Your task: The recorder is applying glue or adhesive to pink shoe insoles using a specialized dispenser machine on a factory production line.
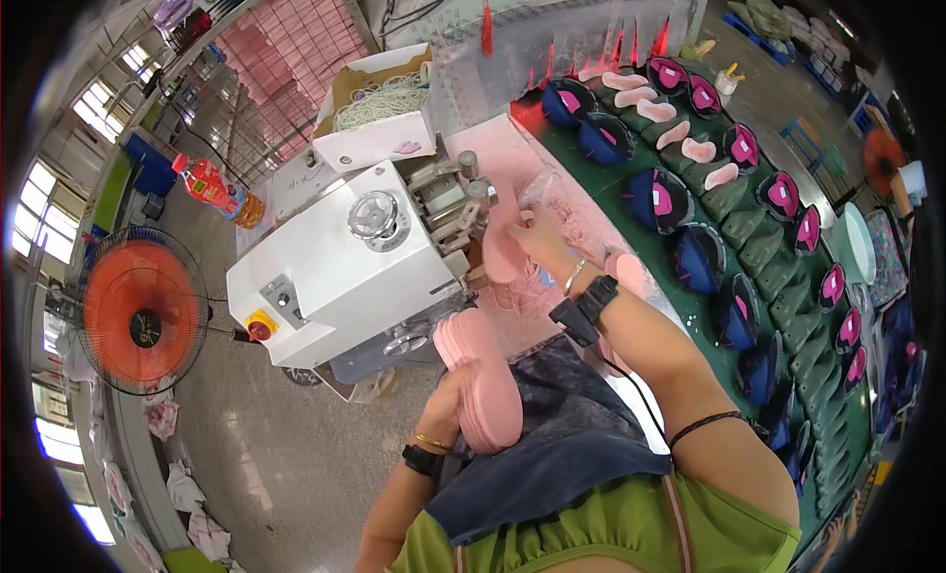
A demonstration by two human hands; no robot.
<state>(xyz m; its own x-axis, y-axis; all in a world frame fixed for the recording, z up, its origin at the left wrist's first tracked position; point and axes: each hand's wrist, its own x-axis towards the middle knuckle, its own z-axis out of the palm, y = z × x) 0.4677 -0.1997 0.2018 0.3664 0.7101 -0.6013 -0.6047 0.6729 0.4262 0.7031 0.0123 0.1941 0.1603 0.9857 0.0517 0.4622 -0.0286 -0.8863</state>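
Note:
My left hand point(448, 401) is closed around a thick stack of pink insoles point(483, 391), held tilted above my lap at the machine's near side. My right hand point(542, 242) pinches the edge of a single pink insole point(504, 256), which lies against the working head point(458, 213) of a white bench machine point(340, 277). The fingertips are partly hidden. A round metal dial point(373, 216) sits on top of the machine. Pink trimmings point(576, 218) lie heaped just beyond my right hand, and more insoles point(627, 271) rest beside my right wrist.
On the right, a green conveyor point(616, 174) carries dark blue shoe uppers point(658, 199) and several pink insoles point(673, 134). Behind the machine stands a white box point(379, 144) of pale cord. A red-capped bottle point(217, 191) and an orange fan point(143, 307) are at left.

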